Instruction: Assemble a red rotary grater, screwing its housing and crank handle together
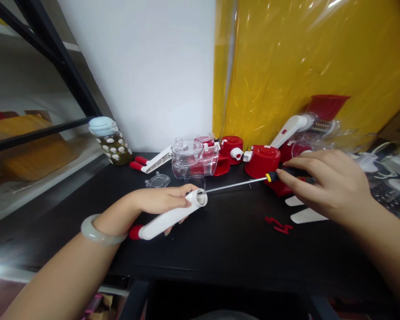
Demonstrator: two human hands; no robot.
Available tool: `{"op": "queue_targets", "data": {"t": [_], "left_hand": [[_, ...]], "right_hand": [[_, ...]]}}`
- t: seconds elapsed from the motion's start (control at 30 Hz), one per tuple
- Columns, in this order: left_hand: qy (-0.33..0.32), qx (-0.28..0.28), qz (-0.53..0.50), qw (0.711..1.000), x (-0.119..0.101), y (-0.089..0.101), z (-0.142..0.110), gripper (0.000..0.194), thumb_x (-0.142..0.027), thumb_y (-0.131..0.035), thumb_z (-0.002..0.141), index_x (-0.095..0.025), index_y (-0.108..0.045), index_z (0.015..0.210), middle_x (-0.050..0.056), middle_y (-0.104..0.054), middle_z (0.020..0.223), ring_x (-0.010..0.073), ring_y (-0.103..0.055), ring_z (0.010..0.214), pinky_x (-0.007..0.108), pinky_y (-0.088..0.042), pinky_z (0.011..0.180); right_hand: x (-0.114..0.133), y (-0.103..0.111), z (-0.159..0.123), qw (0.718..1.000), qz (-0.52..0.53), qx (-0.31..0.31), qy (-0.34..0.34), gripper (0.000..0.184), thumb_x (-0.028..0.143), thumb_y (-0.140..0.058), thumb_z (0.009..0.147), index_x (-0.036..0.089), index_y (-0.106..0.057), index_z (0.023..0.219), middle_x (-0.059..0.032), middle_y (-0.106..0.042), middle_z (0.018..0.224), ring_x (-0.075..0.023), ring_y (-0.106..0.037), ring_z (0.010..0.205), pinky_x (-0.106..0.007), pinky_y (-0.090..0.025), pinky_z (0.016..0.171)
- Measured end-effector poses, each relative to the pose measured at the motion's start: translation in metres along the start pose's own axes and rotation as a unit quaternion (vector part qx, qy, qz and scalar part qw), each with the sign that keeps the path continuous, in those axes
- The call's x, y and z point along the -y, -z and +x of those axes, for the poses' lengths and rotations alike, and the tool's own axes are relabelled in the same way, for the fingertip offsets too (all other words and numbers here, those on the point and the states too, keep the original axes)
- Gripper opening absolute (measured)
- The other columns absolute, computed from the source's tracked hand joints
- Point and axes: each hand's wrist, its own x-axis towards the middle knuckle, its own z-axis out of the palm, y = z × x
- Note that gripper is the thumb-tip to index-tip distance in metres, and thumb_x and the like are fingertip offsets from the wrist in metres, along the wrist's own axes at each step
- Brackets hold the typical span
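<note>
My left hand (163, 201) is wrapped round a white crank handle (168, 222) with a red knob at its lower left end. A round socket in the crank handle's other end faces right. From the right, my right hand (326, 178) grips the dark handle of a screwdriver (235, 185), its fingers covering most of the grip. The long shaft reaches left and its tip sits inside the socket; what it touches there is hidden. Below my right hand lie small red plastic pieces (279, 225) and a white flat part (308, 216).
Clear plastic housings (195, 158) and red bases (262, 161) stand along the back. Another white crank handle (158, 160) lies behind my left hand. A drink bottle (110, 141) stands at the back left. An assembled red and white grater (326, 109) is at the back right.
</note>
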Motion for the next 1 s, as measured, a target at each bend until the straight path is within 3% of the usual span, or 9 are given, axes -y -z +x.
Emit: {"op": "queue_targets", "data": {"t": [0.13, 0.3, 0.5, 0.63, 0.77, 0.87, 1.0], "left_hand": [[-0.011, 0.002, 0.000, 1.000, 0.001, 0.000, 0.001, 0.049, -0.039, -0.046, 0.094, -0.026, -0.027, 0.137, -0.001, -0.056, 0.083, 0.0160, -0.065, 0.056, 0.025, -0.055, 0.046], [-0.013, 0.005, 0.000, 1.000, 0.001, 0.000, 0.002, 0.047, -0.039, -0.045, 0.094, -0.025, -0.027, 0.136, 0.000, -0.056, 0.084, 0.0165, -0.064, 0.058, 0.026, -0.054, 0.046], [0.004, -0.012, 0.007, 1.000, 0.001, -0.001, 0.004, 0.047, -0.039, -0.047, 0.093, -0.025, -0.030, 0.135, 0.000, -0.056, 0.085, 0.0156, -0.064, 0.055, 0.026, -0.054, 0.046], [0.014, -0.022, 0.022, 0.999, 0.003, -0.001, 0.005, 0.049, -0.039, -0.048, 0.092, -0.026, -0.031, 0.136, 0.001, -0.058, 0.090, 0.0141, -0.063, 0.055, 0.025, -0.053, 0.048], [0.019, -0.035, 0.027, 0.999, 0.003, -0.002, 0.005, 0.048, -0.039, -0.048, 0.093, -0.026, -0.032, 0.136, 0.001, -0.058, 0.091, 0.0124, -0.061, 0.052, 0.024, -0.052, 0.047], [0.021, -0.020, 0.021, 0.999, 0.003, -0.002, 0.005, 0.046, -0.039, -0.047, 0.093, -0.026, -0.032, 0.134, 0.000, -0.057, 0.088, 0.0121, -0.060, 0.051, 0.024, -0.053, 0.047], [0.027, -0.005, 0.010, 1.000, 0.002, 0.000, 0.006, 0.049, -0.042, -0.046, 0.093, -0.026, -0.028, 0.135, -0.001, -0.056, 0.084, 0.0149, -0.062, 0.053, 0.026, -0.053, 0.046]], "right_hand": [[0.002, 0.000, 0.001, 1.000, -0.001, -0.021, 0.011, 0.027, 0.008, -0.070, 0.076, 0.022, -0.065, 0.098, -0.0114, -0.071, 0.094, -0.0295, -0.066, 0.083, -0.041, -0.050, 0.065], [0.009, 0.005, 0.004, 0.998, 0.010, -0.058, -0.016, 0.021, 0.013, -0.077, 0.072, 0.026, -0.068, 0.086, -0.0032, -0.074, 0.086, -0.0250, -0.068, 0.078, -0.041, -0.053, 0.068], [0.009, 0.015, 0.010, 0.995, -0.002, -0.063, 0.072, 0.024, 0.012, -0.076, 0.074, 0.024, -0.072, 0.094, -0.0040, -0.076, 0.090, -0.0265, -0.071, 0.080, -0.045, -0.056, 0.075], [0.006, 0.014, 0.004, 0.999, 0.033, -0.009, 0.008, 0.032, 0.010, -0.066, 0.082, 0.032, -0.070, 0.105, -0.0020, -0.075, 0.098, -0.0262, -0.070, 0.090, -0.040, -0.053, 0.069], [0.004, 0.008, -0.004, 0.991, 0.096, 0.055, -0.072, 0.041, 0.013, -0.062, 0.086, 0.034, -0.064, 0.121, -0.0059, -0.071, 0.104, -0.0296, -0.067, 0.094, -0.041, -0.049, 0.068], [0.004, 0.005, -0.004, 0.975, 0.163, 0.087, -0.123, 0.042, 0.022, -0.064, 0.086, 0.033, -0.060, 0.127, -0.0093, -0.065, 0.108, -0.0290, -0.064, 0.092, -0.043, -0.050, 0.071], [-0.002, 0.008, -0.001, 0.943, 0.251, 0.120, -0.180, 0.034, 0.023, -0.060, 0.086, 0.030, -0.059, 0.120, -0.0112, -0.053, 0.116, -0.0288, -0.058, 0.108, -0.044, -0.052, 0.085]]}}
